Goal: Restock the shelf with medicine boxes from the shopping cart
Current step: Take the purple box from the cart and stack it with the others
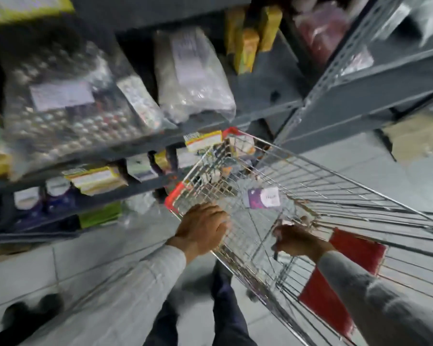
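Observation:
A wire shopping cart (pixel 348 196) with red corner caps stands right of the grey metal shelf (pixel 140 146). A purple and white medicine box (pixel 263 198) lies on the cart's floor, and more boxes (pixel 238 146) sit blurred at its far end. My left hand (pixel 203 228) rests on the cart's near left rim with its fingers curled over the wire. My right hand (pixel 295 239) is closed around a wire of the cart's inner flap, beside the red seat panel (pixel 355 248). Yellow and white boxes (pixel 98 179) sit on a lower shelf level.
Clear plastic bags of blister packs (pixel 68 111) and a white bag (pixel 193 78) fill the shelf's middle level. Orange boxes (pixel 248 46) stand further back. A second shelf unit (pixel 375 78) rises at the right. My legs and the grey tiled floor (pixel 60 265) are below.

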